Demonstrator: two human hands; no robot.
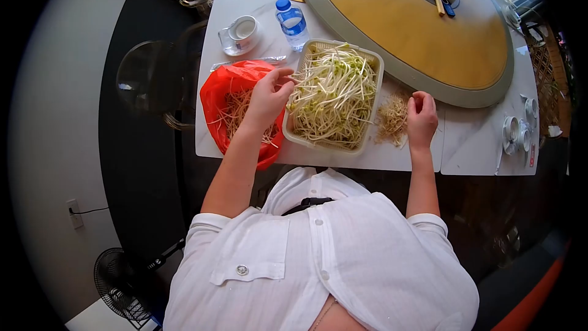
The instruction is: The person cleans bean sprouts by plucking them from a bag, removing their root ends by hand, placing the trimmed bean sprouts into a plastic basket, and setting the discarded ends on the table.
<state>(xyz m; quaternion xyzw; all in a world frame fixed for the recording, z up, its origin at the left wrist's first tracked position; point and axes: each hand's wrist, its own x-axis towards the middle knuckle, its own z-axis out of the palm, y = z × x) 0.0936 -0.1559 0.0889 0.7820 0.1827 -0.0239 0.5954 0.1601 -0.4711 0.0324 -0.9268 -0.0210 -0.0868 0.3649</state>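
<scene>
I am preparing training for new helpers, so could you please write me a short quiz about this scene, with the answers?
1. Which hand is nearer to the red bag? A: the left; B: the right.
2. Fill the gap: the small brownish pile lies between the right hand and the ____.
3. True or false: the blue-capped bottle is farther from the person's body than the red bag.

Key: 1. A, the left hand. 2. basket. 3. True.
</scene>
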